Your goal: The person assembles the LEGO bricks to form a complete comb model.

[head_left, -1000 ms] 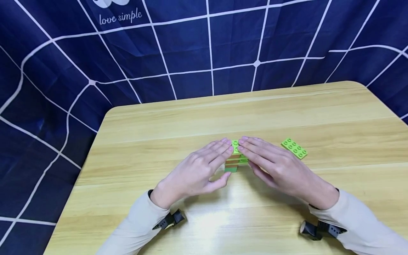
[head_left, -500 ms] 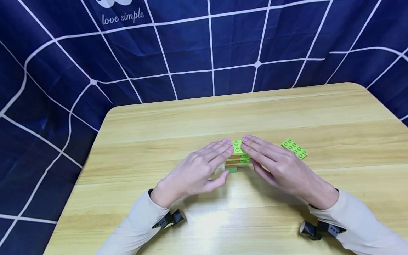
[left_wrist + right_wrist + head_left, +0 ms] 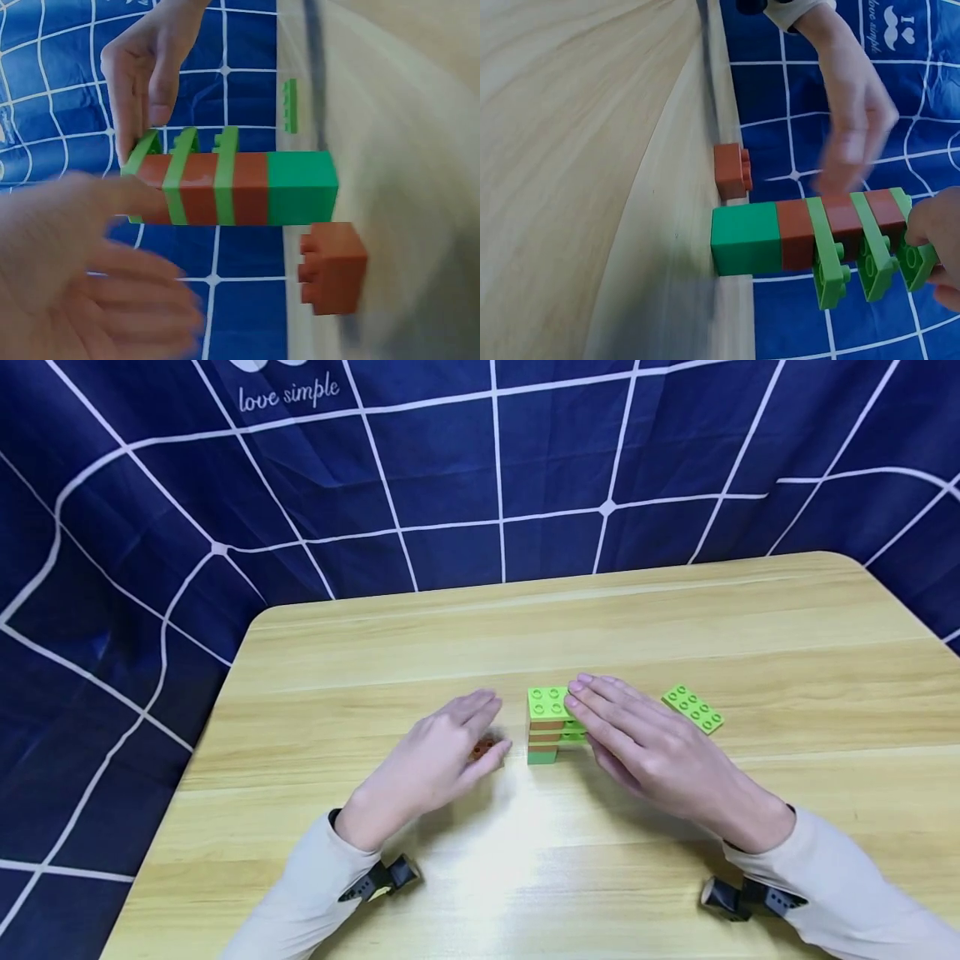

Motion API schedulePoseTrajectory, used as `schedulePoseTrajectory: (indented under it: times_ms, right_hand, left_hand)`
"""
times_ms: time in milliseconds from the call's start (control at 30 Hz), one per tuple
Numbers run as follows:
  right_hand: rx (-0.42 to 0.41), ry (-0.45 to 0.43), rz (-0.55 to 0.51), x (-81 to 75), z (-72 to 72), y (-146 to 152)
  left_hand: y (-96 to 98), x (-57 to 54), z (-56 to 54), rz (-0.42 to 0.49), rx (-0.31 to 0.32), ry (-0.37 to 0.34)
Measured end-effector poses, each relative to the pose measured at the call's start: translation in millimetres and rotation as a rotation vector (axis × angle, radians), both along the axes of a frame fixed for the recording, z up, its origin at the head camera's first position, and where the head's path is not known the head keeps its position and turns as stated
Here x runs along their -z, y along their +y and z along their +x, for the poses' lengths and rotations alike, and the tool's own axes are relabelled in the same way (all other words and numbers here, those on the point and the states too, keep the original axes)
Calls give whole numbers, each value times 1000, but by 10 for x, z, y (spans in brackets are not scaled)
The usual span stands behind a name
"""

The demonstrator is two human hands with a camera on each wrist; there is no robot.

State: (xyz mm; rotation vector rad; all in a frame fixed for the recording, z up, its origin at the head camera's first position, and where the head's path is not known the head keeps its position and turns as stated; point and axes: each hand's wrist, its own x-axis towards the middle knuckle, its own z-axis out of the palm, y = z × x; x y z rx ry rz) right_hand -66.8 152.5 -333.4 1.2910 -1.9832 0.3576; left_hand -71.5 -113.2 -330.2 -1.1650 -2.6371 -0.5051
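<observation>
A tower of Duplo-style bricks (image 3: pixel 544 727) stands upright on the table. Its bottom is a dark green brick (image 3: pixel 303 187); orange-brown bricks and lime green plates alternate above, the plates jutting out to the right. My right hand (image 3: pixel 645 743) rests its straight fingers on the right part of the top plate (image 3: pixel 547 700), the thumb low beside it and mostly hidden from the head view. Left of the tower and apart from it is my left hand (image 3: pixel 427 756), fingers loosely extended and empty. Partly under that hand lies a loose orange-brown brick (image 3: pixel 729 171) near the tower's base.
A loose lime green plate (image 3: pixel 692 709) with studs up lies right of the right hand. The wooden table (image 3: pixel 375 652) ends at the back against a dark blue curtain (image 3: pixel 555 460) with white grid lines.
My left hand has left the tower's top and moved left and down, uncovering the left end of the top plate and the loose brick. The right hand stays nearly in place.
</observation>
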Motion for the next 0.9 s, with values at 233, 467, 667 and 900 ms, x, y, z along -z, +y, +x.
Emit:
schedulePoseTrajectory:
  times_ms: [233, 467, 667, 900]
  right_hand:
    - [4, 48, 23, -3, -20, 8]
    - [-2, 41, 26, 3, -25, 15]
    - [-4, 38, 30, -5, -24, 12]
    - [-6, 33, 27, -5, -21, 16]
  left_hand:
    - [-1, 167, 31, -179, -121, -173]
    - [45, 286, 52, -177, -143, -203]
    - [65, 328, 50, -158, -181, -216]
    - [72, 335, 36, -140, -219, -230]
